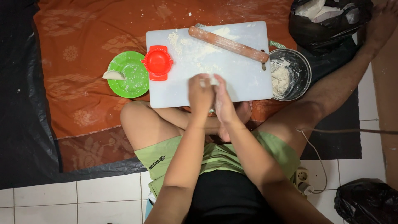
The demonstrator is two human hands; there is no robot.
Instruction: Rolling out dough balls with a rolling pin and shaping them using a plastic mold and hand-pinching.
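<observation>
Both hands, left hand (200,94) and right hand (224,99), press together around a small lump of pale dough (212,79) at the near edge of the white plastic cutting board (248,83). One folded dumpling (113,75) sits on the round green plate (132,83); plenty dough remains in the metal bowl (306,68).

The scene is lit evenly from above by soft, diffuse indoor light; no hard shadows are cast. The white cutting board (244,79) is rendered brightest, near overexposure, so that flour on it is barely separated from its surface. Mild glare is seen on the black plastic bag (365,203) at near right. The dark sheet (20,137) at left is rendered almost without detail. Slight motion blur is noted on both hands; edges elsewhere are moderately sharp. Slight softening is visible towards the corners.
</observation>
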